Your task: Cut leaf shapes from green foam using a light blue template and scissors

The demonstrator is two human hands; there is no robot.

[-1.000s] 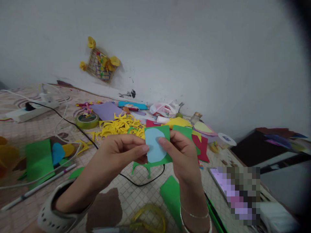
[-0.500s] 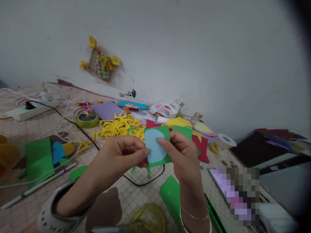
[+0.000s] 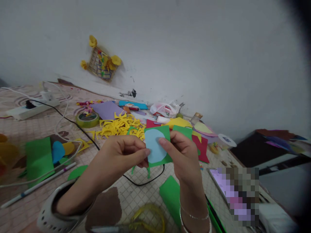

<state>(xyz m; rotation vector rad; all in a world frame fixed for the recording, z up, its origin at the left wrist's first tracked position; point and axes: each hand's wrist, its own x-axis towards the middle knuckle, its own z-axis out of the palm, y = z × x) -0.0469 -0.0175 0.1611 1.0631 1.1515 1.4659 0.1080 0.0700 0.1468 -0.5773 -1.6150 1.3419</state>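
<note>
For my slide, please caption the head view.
Left hand and right hand pinch a green card bearing a blue oval.

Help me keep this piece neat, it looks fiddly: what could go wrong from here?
1. The left hand and right hand pinch the green card only by fingertips; the right thumb lies on the blue shape, which might slide or crease.
2. Thin green strips hang under the card and could bend or tear.
3. If dropped, the card could land among the yellow scraps and cable.

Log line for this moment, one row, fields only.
left hand: pinching green paper square | right hand: pinching it, thumb on light blue cutout | below: black cable
</note>
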